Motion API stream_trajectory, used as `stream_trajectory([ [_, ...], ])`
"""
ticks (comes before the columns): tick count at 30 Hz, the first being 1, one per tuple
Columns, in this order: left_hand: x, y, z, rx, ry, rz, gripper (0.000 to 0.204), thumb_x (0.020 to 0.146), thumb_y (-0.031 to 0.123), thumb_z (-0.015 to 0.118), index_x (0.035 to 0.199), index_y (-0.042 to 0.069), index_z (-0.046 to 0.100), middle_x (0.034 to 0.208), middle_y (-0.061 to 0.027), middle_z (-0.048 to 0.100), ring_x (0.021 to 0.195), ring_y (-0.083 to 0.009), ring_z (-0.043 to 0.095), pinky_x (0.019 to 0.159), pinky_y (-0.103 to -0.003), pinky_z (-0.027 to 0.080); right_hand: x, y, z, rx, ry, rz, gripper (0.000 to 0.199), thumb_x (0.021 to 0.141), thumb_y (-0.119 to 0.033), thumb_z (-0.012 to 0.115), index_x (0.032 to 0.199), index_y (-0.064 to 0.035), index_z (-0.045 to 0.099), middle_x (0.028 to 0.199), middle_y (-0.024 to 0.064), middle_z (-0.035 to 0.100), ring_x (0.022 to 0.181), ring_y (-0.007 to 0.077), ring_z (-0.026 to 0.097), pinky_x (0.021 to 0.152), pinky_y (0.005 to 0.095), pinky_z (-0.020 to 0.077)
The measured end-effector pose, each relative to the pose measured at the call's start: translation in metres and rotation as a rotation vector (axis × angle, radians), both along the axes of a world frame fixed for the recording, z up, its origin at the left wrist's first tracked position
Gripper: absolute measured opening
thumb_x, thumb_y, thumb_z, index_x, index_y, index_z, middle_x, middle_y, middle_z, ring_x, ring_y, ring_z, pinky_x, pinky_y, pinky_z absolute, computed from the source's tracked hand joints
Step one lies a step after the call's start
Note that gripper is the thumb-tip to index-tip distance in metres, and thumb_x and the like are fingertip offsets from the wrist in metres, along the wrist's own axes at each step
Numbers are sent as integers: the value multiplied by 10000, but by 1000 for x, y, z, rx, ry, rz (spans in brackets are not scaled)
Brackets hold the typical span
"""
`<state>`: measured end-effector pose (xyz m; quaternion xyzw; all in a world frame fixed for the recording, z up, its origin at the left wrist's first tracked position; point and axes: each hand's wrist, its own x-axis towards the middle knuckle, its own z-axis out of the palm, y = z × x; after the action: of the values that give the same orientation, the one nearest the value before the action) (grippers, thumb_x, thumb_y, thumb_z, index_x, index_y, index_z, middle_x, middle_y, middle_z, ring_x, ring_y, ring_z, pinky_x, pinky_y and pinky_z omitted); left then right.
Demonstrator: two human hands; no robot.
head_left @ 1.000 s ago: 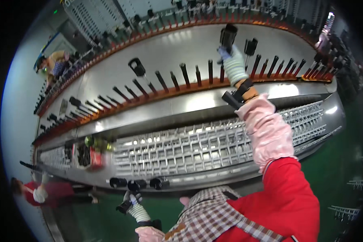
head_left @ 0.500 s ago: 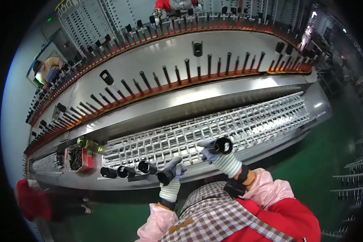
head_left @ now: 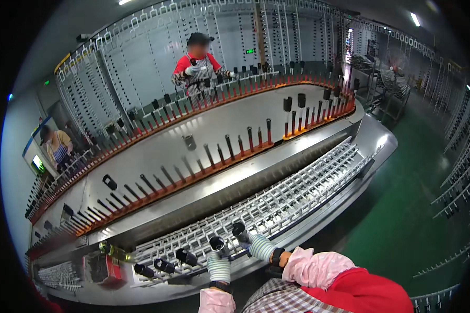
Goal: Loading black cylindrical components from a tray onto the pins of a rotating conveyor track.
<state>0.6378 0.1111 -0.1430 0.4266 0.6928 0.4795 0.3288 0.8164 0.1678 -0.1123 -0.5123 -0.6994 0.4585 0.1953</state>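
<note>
My left hand (head_left: 218,263), in a striped glove with grey-blue fingers, is closed round a short black hollow cylinder (head_left: 217,243) whose open end faces up. To its right and slightly farther away, my right hand (head_left: 257,245) in a matching glove grips another black cylinder (head_left: 239,229). Both hands are over the near edge of a pile of silver metal racks (head_left: 292,195). Left of my left hand, more black cylinders (head_left: 186,256) sit in a row along the near edge of the racks. My fingertips are partly hidden behind the parts.
Beyond the racks, a curved conveyor (head_left: 167,190) carries upright spindles, some topped with black cylinders. A red box (head_left: 115,268) and a yellow-green bottle (head_left: 115,252) stand at the left. One co-worker (head_left: 198,70) stands across the conveyor, another (head_left: 57,146) at far left. Hanging racks (head_left: 454,172) line the right.
The view has tilted up and turned, bringing the co-worker across the conveyor into fuller sight. My right hand, still holding its cylinder, has come closer to my left. Spindles along the conveyor have shifted.
</note>
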Motion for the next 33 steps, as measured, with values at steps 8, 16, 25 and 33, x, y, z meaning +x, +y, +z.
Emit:
stream_trajectory([
  [8,11,5,5,-63,-320,-43,227,879,218,599,1022,71,502,704,-35,568,398,-136,526,328,-261,402,13,25,-18,212,-27,181,394,866,-197,526,1242,-87,487,787,153,648,676,266,624,649,394,490],
  [16,-44,-49,-59,-89,-227,178,398,825,402,644,1026,67,571,758,-50,624,419,-164,558,333,-252,401,99,173,137,296,193,-187,247,829,-138,547,1046,-24,580,965,144,643,831,249,601,764,344,478],
  [25,-25,-97,-15,-316,284,259,214,889,168,573,985,-23,580,756,-97,632,579,-157,569,558,-297,467,117,349,114,311,219,-478,587,832,-231,606,1317,-16,356,1099,257,582,1000,371,579,866,389,441],
  [33,-18,-121,9,-358,161,397,215,899,54,481,1067,-64,545,865,-146,634,646,-202,627,577,-310,518,121,342,154,660,887,-488,226,823,-144,662,1011,-48,581,755,-3,593,677,115,562,665,221,473],
])
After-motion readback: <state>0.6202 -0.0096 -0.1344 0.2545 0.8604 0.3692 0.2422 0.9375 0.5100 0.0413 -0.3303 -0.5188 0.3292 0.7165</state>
